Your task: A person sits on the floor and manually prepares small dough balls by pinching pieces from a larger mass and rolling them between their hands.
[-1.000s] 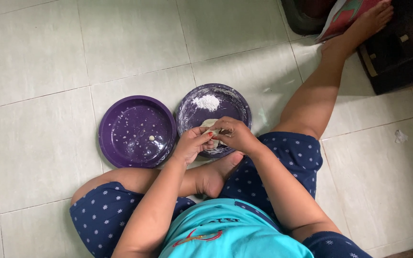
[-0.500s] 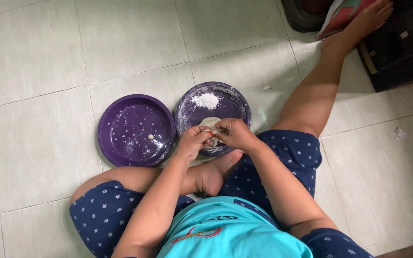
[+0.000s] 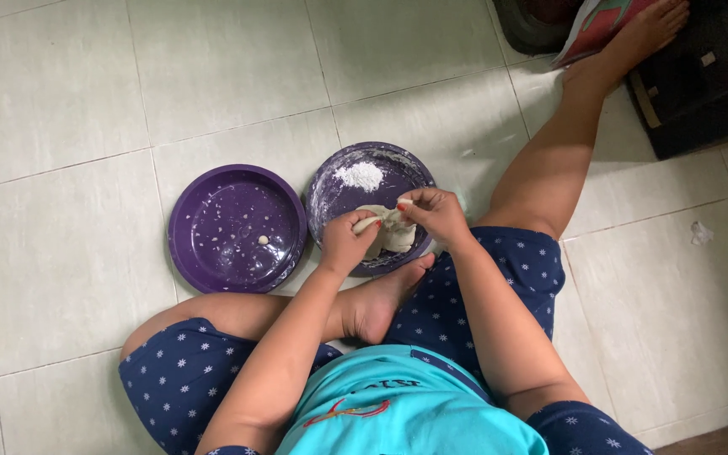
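Both hands together: left hand [image 3: 345, 244] and right hand [image 3: 433, 212] pinch dough [image 3: 388, 229] over floured plate [image 3: 334, 190]. Flour [image 3: 359, 175] heap unused; other plate [image 3: 204, 219] nearly bare.

Pale, soft piece of dough [image 3: 388, 229], flattened and irregular, pinched at its upper edges between two hands. Held just above the floured purple plate [image 3: 330, 190] on the right of two, near a small heap of white flour [image 3: 359, 175].

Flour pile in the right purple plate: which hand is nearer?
Right. The right hand pinches the dough just below and right of the flour pile; the left hand sits lower, further away.
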